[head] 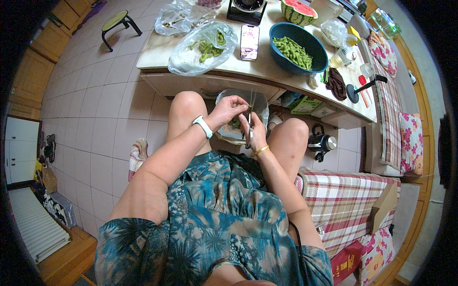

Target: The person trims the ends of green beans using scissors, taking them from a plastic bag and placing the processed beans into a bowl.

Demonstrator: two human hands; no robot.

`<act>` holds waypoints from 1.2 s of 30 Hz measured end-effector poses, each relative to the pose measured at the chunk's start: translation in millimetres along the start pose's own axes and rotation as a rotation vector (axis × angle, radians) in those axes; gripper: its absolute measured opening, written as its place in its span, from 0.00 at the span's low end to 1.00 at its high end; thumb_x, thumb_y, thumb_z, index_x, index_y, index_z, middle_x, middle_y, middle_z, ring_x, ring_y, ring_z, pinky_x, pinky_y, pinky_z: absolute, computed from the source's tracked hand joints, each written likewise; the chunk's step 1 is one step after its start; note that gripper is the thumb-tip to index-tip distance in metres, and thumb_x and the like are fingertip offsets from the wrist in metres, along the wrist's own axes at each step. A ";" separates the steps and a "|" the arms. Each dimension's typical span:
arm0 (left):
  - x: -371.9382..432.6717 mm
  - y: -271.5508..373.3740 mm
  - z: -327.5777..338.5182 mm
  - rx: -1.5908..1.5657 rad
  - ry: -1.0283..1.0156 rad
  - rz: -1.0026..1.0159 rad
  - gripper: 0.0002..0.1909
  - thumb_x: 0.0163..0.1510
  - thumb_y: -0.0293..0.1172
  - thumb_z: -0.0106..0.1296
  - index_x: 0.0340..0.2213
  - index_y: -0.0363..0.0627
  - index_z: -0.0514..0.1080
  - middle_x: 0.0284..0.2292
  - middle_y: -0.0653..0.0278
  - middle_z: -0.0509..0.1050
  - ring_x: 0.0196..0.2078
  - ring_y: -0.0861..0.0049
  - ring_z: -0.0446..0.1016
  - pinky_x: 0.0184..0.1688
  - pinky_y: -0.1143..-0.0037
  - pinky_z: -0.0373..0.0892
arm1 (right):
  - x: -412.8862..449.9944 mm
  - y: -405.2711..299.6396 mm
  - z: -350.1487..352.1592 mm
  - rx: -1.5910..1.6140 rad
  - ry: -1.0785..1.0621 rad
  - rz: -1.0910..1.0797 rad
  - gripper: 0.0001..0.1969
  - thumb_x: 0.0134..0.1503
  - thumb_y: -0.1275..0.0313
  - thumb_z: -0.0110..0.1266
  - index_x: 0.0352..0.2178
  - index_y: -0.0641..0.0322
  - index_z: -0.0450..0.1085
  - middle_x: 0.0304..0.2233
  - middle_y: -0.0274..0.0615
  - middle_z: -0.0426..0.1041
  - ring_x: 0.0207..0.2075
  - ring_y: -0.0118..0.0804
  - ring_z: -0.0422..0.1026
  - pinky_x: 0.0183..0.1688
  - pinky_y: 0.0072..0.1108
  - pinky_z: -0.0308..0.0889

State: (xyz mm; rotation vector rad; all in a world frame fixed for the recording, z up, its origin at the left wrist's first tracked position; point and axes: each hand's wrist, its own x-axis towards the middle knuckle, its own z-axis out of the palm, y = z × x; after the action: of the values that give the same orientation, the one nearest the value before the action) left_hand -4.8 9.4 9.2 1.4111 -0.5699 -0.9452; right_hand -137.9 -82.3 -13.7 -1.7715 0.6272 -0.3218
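Note:
Between my knees, my left hand [229, 110] pinches a small green soybean pod [249, 106], mostly hidden by the fingertips. My right hand [257, 131] grips a pair of scissors [249, 137], whose blades point away from me and lie right beside the pod. Both hands are above a bin lined with a clear plastic bag [264, 107], with dark green scraps [234, 123] inside. On the table beyond, a clear plastic bag [179, 64] holds some more pods [210, 50]. A deep blue bowl [277, 61] to its right contains a large heap of green pods [294, 53].
A lit phone [249, 42] lies on the marble-topped table [154, 57] between bag and bowl. Behind are a cut watermelon [300, 13] and a black stand [246, 16]. A dark cloth [335, 84] lies by the right edge. On the floor stand a thermos jug [322, 143] and a stool [116, 21].

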 end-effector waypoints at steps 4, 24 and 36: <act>0.0 0.6 0.5 0.019 0.011 0.013 0.09 0.55 0.31 0.55 0.36 0.39 0.73 0.30 0.70 0.75 0.30 0.90 0.71 0.34 0.85 0.68 | -0.2 3.6 2.3 -0.014 0.003 0.015 0.18 0.56 0.58 0.55 0.32 0.65 0.69 0.23 0.45 0.72 0.25 0.35 0.70 0.31 0.26 0.66; 1.3 -4.0 -0.6 0.141 -0.078 0.013 0.11 0.54 0.34 0.58 0.33 0.39 0.72 0.29 0.70 0.74 0.30 0.90 0.69 0.34 0.85 0.66 | 16.2 29.2 -5.0 0.360 0.093 0.076 0.09 0.58 0.68 0.53 0.32 0.63 0.70 0.21 0.31 0.71 0.21 0.20 0.66 0.24 0.15 0.61; 6.0 -11.1 -1.8 0.056 -0.149 0.103 0.16 0.63 0.38 0.44 0.43 0.40 0.73 0.28 0.72 0.73 0.31 0.89 0.67 0.35 0.85 0.66 | 13.8 25.5 -1.2 0.442 0.076 0.055 0.06 0.59 0.70 0.51 0.31 0.62 0.68 0.22 0.30 0.69 0.23 0.20 0.66 0.26 0.14 0.61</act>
State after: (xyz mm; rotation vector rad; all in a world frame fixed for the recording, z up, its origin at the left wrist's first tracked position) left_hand -2.4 6.6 -3.0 1.3550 -0.7786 -0.9624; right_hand -133.6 -95.8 -39.0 -1.3224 0.6040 -0.4543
